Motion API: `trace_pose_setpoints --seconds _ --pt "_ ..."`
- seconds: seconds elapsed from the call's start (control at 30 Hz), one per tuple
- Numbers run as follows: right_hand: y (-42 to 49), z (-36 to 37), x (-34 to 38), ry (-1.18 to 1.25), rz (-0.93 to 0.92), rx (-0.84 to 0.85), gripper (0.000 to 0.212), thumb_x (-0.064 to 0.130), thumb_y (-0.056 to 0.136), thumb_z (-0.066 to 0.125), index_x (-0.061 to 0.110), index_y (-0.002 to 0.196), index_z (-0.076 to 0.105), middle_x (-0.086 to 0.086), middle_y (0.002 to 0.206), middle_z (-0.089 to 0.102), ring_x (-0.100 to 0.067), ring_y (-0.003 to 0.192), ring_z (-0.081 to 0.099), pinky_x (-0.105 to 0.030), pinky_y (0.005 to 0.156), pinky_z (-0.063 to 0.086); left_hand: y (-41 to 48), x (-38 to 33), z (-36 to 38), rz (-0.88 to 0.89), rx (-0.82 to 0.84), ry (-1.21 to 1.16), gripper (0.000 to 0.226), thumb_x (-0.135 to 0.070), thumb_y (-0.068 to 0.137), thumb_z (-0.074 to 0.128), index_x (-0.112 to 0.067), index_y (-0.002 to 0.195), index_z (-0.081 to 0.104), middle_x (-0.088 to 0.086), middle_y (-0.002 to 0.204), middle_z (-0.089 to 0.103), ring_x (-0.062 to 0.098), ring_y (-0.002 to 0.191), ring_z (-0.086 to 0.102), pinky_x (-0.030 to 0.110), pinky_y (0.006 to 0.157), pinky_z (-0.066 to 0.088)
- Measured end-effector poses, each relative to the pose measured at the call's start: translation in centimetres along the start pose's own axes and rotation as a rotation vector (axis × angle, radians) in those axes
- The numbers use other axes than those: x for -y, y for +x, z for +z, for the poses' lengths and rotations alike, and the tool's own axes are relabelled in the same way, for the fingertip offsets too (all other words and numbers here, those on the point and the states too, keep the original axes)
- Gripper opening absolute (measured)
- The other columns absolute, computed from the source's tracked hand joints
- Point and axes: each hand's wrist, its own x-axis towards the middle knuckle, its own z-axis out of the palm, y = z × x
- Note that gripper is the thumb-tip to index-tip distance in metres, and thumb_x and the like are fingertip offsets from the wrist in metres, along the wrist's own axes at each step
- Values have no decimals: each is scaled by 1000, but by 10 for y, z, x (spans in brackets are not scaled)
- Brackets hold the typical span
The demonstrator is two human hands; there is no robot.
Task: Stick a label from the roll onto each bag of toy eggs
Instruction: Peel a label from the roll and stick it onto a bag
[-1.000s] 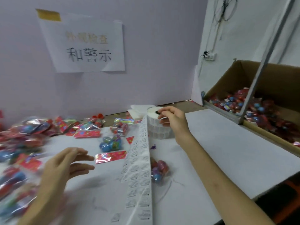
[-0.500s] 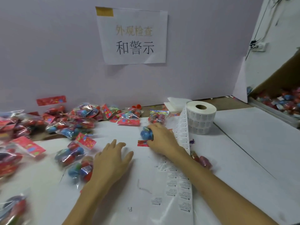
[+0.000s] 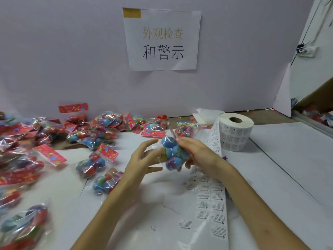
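Observation:
My right hand (image 3: 200, 156) grips a clear bag of blue and purple toy eggs (image 3: 172, 153) and holds it up above the white table (image 3: 281, 159). Beside the bag on its left is my left hand (image 3: 142, 161), fingers spread and relaxed, fingertips close to the plastic. The white label roll (image 3: 235, 131) stands upright at the back right. Its unrolled strip of printed labels (image 3: 210, 199) runs toward me under my right forearm.
Several more bags of toy eggs with red header cards (image 3: 90, 165) lie scattered over the left half of the table. A paper sign (image 3: 162, 38) hangs on the back wall. A cardboard box (image 3: 317, 105) with more bags sits at the far right.
My right hand went from the label roll to a bag on the table and has lifted it. My left hand rose from the table toward the bag. The view swung left.

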Motion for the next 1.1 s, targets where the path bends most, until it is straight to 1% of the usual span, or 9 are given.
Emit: trace_pose_setpoints --seconds 0.13,0.3,0.43,0.57,0.67,0.73,0.87,1.0,1.1 --pt "-3 0 -5 51 76 33 60 70 92 42 19 114 65 -7 93 77 -25 66 69 -24 51 46 -2 4 1 57 -89 43 18 -24 94 73 -30 111 72 2 94 79 16 83 76 28 64 60" --pt "-5 0 1 149 74 17 76 86 76 45 30 125 64 0 112 75 -19 73 67 -26 58 46 0 1 -5 -18 -108 -112 27 -11 93 72 -18 119 68 8 99 79 26 86 78 32 67 63" --pt "-10 8 0 -71 -35 -106 37 53 87 71 26 112 67 7 94 76 -10 67 65 -24 55 46 1 1 -5 -59 -25 -107 41 -18 88 75 -15 127 66 12 111 75 30 96 76 38 75 64" --pt "-7 18 -1 -39 -94 -245 6 26 91 74 27 96 71 11 82 75 -2 63 63 -20 50 43 -1 3 -3 -57 45 -48 54 -33 74 80 -16 124 67 9 109 78 25 96 76 31 73 61" --pt "-7 21 0 -43 -120 -264 5 27 92 73 30 96 71 17 82 75 4 72 68 -12 54 46 0 5 -2 -48 26 -2 37 -11 86 79 -16 121 67 8 103 79 27 94 77 37 80 62" --pt "-7 24 1 -46 -100 -242 7 29 92 74 30 98 71 13 89 76 -3 81 72 -19 57 53 1 6 -3 -46 -3 22 37 -1 86 77 -18 117 68 7 100 79 28 93 77 40 80 63" --pt "-8 31 2 -71 -110 -215 10 27 91 75 36 90 71 -1 104 76 -17 91 73 -24 58 55 2 6 -4 -23 -37 23 35 9 84 72 -20 103 69 3 87 76 22 81 76 32 64 61" --pt "-8 36 0 -75 -117 -201 17 22 91 74 37 84 72 9 90 75 -12 83 73 -23 57 55 2 7 -3 -35 -53 38 34 9 83 72 -18 102 67 10 94 74 28 85 73 31 60 60" --pt "-8 34 -1 37 -73 -215 11 19 93 71 27 85 71 11 79 75 -6 75 72 -22 58 55 2 6 -3 -44 -21 15 33 -6 82 82 -23 106 68 3 87 78 27 81 77 30 60 60"
